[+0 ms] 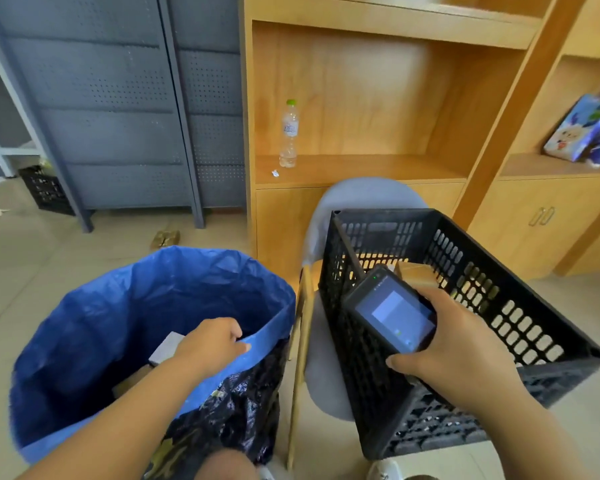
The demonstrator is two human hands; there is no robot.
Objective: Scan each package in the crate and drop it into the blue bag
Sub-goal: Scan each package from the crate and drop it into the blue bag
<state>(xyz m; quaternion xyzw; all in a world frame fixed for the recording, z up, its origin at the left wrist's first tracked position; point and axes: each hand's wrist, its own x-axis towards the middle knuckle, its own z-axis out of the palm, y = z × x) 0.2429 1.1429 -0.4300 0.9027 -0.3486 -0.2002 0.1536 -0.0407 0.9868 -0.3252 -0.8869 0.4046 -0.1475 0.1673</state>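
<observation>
A large blue bag (125, 306) stands open on the floor at the lower left, with a grey package (165, 348) and a brown one lying inside. My left hand (210, 341) grips the bag's near right rim. A black slatted crate (499, 306) rests on a grey chair at the right. Inside it a cardboard package (418, 273) shows at the far end. My right hand (454, 344) holds a black handheld scanner (392, 311) over the crate, its screen lit and facing up.
A wooden shelf unit (361, 168) stands behind, with a water bottle (289, 133) on it. A flat cardboard sheet (302, 341) leans between bag and chair (361, 195). A grey perforated cabinet (118, 116) and another black crate (45, 188) are at the left.
</observation>
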